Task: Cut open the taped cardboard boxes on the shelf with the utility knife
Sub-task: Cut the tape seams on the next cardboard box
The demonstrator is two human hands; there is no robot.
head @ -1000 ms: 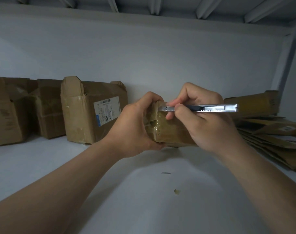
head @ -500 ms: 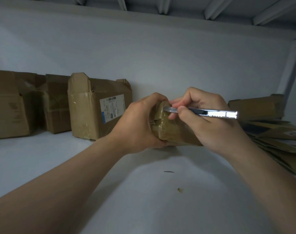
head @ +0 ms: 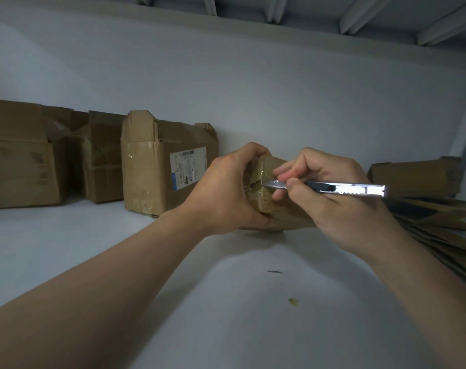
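Left hand (head: 226,190) wraps the small box (head: 269,206); right hand (head: 341,198) pinches the knife (head: 333,188) at the seam. Light, tape-slick cardboard likely dents; grip its left end.

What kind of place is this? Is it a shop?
Probably a storeroom or warehouse rack: worn brown cardboard boxes stand along the wall on a plain white shelf, flattened brown cardboard sheets are piled at the right, and a ribbed pale shelf sits close overhead.

The left hand (head: 226,190) grips a small taped box (head: 266,182) while the right hand (head: 341,201) holds the utility knife (head: 333,188) against its tape.
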